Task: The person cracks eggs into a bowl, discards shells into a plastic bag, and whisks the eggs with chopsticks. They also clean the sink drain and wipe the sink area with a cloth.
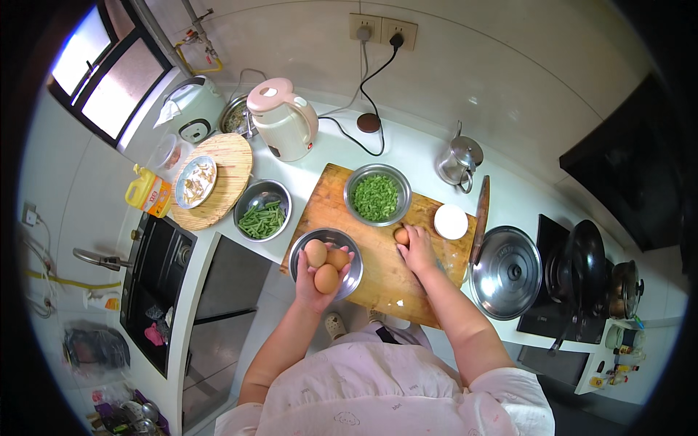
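Note:
Three brown eggs point(326, 279) rest in my cupped left hand point(313, 296), its fingers curled round them. They are over an empty-looking metal bowl point(354, 282), whose inside is partly hidden by the hand. The bowl stands at the front left of the wooden cutting board point(382, 276). On the board's right half, my right hand point(419, 252) closes its fingertips on another brown egg point(401, 235). Behind it, a metal bowl point(351, 213) holds chopped greens point(375, 198). A white round item point(451, 221) sits right of my right hand.
Left of the board is a bowl of cut green beans point(262, 220), then a woven tray point(230, 171) with a plate point(196, 182). A kettle point(282, 123) stands behind. To the right are a long brown wooden piece point(481, 218), a lid point(505, 272) and a wok point(584, 254).

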A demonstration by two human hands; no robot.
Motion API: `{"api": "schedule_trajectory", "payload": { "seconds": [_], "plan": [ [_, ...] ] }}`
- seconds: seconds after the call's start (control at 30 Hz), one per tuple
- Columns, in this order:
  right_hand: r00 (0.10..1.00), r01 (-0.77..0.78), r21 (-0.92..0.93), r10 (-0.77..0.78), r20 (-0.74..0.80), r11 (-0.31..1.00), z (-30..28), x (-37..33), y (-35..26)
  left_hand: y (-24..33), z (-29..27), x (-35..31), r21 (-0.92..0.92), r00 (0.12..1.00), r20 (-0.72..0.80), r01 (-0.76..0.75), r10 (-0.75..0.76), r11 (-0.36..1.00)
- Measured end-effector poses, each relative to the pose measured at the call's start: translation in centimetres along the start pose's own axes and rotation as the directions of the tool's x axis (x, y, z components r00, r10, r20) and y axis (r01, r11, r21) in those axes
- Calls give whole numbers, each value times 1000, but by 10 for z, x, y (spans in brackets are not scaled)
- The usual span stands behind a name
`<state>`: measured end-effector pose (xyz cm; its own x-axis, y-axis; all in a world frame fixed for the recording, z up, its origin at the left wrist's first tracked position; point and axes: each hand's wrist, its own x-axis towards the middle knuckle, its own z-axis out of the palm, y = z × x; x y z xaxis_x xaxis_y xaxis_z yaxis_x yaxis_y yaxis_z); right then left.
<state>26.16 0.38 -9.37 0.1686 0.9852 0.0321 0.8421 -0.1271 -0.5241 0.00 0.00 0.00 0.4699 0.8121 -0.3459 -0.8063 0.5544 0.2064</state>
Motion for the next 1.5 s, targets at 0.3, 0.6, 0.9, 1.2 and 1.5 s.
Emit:
{"api": "schedule_trajectory", "payload": {
  "seconds": [0.3,0.6,0.9,1.2,1.5],
  "plan": [
    [993,-3,22,6,-117,1000,2,-7,-5,16,-7,-4,-6,1000,-3,26,-26,1000],
    [981,-93,-26,87,-172,995,-13,-49,-22,17,-11,-3,35,992,65,102,-104,994],
    [992,-34,274,65,-105,961,-1,-86,-46,8,-10,-1,57,973,88,208,-213,976],
    [997,-35,744,78,-23,667,-15,-93,-122,6,-16,-1,118,943,118,298,-311,947],
    [930,-323,737,344,131,594,23,-175,-70,0,-24,1,136,906,93,399,-412,907]
  ]
}}
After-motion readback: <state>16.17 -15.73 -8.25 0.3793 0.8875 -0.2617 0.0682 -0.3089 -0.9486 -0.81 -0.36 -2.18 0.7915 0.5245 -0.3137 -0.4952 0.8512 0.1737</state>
